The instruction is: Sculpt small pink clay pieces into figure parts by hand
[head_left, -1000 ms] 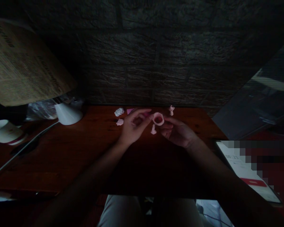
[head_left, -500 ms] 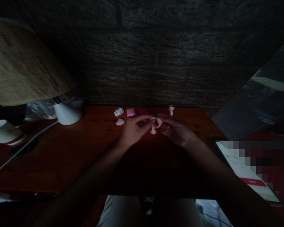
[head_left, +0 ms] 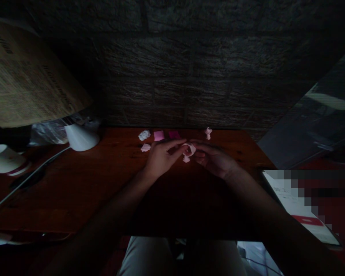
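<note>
Above the middle of the wooden desk, both hands meet at a small pale pink piece [head_left: 191, 150]. It looks soft, with a curved, cup-like upper part and a stubby lump below. I cannot tell whether it is clay or paper. My left hand [head_left: 163, 158] pinches its left side between thumb and fingers. From the right, the bent fingers of my right hand [head_left: 214, 159] close on its upper edge. A similar pink piece with a stem [head_left: 208, 133] stands at the back right. Left of my hands lie a white crumpled lump [head_left: 144, 135] and a pale pink scrap [head_left: 145, 147].
Behind my left hand are a pink square [head_left: 159, 135] and a magenta square [head_left: 174, 135]. A lamp with a white base [head_left: 81, 138] and printed shade [head_left: 31, 80], its cord, and a paper cup [head_left: 4, 159] occupy the left. A lit tablet-like screen [head_left: 293, 207] is at the right.
Both hands stay at nearly the same place, still holding the pale pink piece, which has turned slightly. The whole view has shifted a little.
</note>
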Demonstrator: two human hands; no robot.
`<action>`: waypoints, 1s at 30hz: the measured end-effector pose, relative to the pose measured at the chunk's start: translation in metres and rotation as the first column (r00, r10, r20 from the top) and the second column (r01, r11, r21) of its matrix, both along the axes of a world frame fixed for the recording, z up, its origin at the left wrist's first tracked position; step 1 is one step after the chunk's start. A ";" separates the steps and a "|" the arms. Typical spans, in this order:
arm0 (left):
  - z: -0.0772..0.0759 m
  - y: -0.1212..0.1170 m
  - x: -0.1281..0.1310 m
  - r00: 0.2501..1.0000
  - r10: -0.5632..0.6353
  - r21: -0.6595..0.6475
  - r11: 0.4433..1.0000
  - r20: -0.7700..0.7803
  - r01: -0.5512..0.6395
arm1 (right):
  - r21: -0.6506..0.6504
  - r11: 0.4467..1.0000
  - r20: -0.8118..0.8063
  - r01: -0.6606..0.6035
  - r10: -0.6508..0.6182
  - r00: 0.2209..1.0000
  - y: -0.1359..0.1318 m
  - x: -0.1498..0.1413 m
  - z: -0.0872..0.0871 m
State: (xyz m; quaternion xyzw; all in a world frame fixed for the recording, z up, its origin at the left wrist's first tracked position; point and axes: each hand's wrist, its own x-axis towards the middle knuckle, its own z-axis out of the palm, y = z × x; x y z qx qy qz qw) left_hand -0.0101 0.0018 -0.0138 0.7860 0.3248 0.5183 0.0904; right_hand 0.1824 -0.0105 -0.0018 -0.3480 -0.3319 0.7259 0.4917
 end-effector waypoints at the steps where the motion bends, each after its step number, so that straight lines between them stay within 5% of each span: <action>1: 0.000 0.000 0.000 1.000 -0.009 0.007 1.000 -0.010 0.009 | 0.007 1.000 0.008 -0.002 0.002 1.000 0.000 0.000 -0.001; 26: 0.002 -0.002 -0.001 0.996 -0.043 0.066 0.997 -0.081 0.048 | -0.042 0.996 0.153 0.078 -0.071 0.986 -0.002 -0.001 -0.003; 30: 0.003 0.000 -0.002 0.979 -0.135 0.155 0.975 -0.154 0.159 | -0.034 0.994 0.199 0.103 -0.094 0.976 -0.002 -0.001 -0.004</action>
